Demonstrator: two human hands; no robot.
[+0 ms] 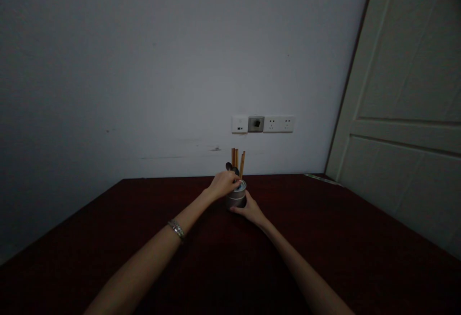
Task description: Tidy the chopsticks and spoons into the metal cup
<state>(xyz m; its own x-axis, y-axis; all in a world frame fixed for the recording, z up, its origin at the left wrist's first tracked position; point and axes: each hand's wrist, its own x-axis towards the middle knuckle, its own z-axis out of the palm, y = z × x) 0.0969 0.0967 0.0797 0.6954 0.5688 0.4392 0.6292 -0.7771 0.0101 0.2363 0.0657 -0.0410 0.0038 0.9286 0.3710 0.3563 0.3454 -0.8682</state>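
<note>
A grey metal-looking utensil holder (236,203) stands upright on the dark red table. Wooden chopsticks (235,158) rise out of it, with another pair leaning slightly right. Two dark spoons (229,166) show their bowls just above my left hand. My left hand (224,184) reaches over the holder's near left rim, its fingers closed and pointing down at the opening; what they pinch is hidden. Around the holder's lower right side, my right hand (252,209) is wrapped, with the thumb across the front. A silvery bracelet (176,229) circles my left wrist.
The dark red table (173,276) runs back to a pale wall (162,65). Sockets and switch plates (278,124) are set in the wall behind the holder. A panelled door (406,113) borders the right side. A thin flat strip (323,179) lies near the table's back right corner.
</note>
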